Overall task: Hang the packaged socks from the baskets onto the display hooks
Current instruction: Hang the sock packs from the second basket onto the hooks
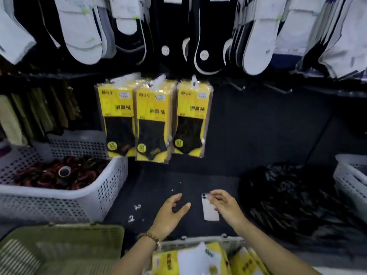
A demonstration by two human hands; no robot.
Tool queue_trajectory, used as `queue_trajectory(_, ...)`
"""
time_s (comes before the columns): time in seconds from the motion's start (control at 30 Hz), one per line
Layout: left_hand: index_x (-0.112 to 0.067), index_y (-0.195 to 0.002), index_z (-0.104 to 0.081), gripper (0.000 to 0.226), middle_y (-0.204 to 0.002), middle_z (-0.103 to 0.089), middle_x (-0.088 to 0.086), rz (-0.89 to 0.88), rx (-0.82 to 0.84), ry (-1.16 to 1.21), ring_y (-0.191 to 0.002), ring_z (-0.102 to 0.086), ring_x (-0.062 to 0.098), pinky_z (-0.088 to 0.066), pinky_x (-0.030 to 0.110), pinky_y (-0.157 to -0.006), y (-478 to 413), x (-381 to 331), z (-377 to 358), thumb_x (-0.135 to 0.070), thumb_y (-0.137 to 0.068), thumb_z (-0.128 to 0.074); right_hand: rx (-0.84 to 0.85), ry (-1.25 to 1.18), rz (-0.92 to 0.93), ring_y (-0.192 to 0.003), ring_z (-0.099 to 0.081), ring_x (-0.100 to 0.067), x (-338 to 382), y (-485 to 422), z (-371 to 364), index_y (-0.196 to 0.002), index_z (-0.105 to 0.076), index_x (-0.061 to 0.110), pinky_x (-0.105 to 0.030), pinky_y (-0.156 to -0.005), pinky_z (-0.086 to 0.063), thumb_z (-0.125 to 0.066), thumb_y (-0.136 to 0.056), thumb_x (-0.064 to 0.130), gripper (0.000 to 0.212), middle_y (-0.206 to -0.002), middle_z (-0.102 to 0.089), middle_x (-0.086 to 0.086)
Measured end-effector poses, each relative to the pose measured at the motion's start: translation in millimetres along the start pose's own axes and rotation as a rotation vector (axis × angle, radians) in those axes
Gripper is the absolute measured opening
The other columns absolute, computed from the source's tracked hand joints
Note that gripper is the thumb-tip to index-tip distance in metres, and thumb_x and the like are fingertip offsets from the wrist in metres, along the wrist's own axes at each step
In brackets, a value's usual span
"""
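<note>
Three bunches of yellow packaged socks (153,120) hang side by side on display hooks at the middle of the dark wall. More yellow sock packages (190,261) lie in a pale basket (200,241) at the bottom edge, between my forearms. My left hand (170,213) hovers over the dark shelf with fingers spread and holds nothing. My right hand (226,205) is beside it, its fingers lightly bent over the upper right edge of a white phone (209,210) that lies flat on the shelf.
Two bare hooks (238,87) stick out right of the hung packages. A white perforated basket (99,187) of dark red rings stands left, a green basket (63,235) in front of it. A black plastic bag (294,197) and another white basket (349,175) sit right. White and black socks hang above.
</note>
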State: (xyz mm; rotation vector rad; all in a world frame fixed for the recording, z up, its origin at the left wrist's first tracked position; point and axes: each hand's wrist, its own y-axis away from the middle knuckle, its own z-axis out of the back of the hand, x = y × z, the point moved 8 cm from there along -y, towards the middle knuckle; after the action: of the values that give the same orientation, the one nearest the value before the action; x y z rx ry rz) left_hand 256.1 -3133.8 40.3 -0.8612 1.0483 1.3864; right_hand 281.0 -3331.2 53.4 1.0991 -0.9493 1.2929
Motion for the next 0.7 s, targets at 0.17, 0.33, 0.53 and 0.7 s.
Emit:
queue_trajectory(0.17,-0.012,-0.116,-0.059,0.032,-0.114,-0.059,-0.001,0.175,-0.037,-0.031,-0.101,-0.061,0.019,-0.052,0.017,-0.073,60,111,-26,-0.025,-0.088,-0.066,-0.010,0.129,-0.284,-0.096,-0.060,-0.019,-127,56,-2,-0.111,-0.059,0.005,-0.014,-0.071,-0.044,-0.069,-0.086,0.019,0.030,-0.107,-0.061,-0.007)
queue_trajectory(0.33,-0.008,-0.127,-0.053,0.045,-0.128,-0.054,0.005,0.218,-0.082,-0.211,-0.115,-0.054,0.022,-0.050,0.039,-0.092,77,162,-13,-0.025,-0.088,-0.065,0.029,0.206,-0.431,-0.097,-0.063,-0.024,-190,89,7,-0.104,-0.066,0.008,-0.021,-0.075,-0.044,-0.068,-0.087,0.028,0.027,-0.096,-0.067,-0.006)
queue_trajectory(0.53,-0.013,-0.149,-0.022,0.066,-0.159,-0.009,0.005,0.344,0.194,-0.598,-0.146,-0.008,0.019,-0.010,0.031,-0.118,81,203,-42,-0.047,-0.096,-0.042,0.026,0.281,-0.448,-0.098,-0.061,-0.019,-198,85,4,-0.110,-0.066,0.011,-0.025,-0.078,-0.045,-0.072,-0.083,0.031,0.035,-0.101,-0.067,-0.002)
queue_trajectory(0.7,-0.022,-0.151,-0.013,0.073,-0.159,-0.004,-0.002,0.278,0.300,-0.696,-0.146,-0.005,0.018,-0.007,0.043,-0.119,83,207,-54,-0.059,-0.092,-0.036,0.080,0.038,-0.583,-0.092,-0.065,-0.018,-210,92,-3,-0.106,-0.066,0.010,-0.029,-0.085,-0.050,-0.072,-0.082,0.032,0.033,-0.095,-0.070,0.002)
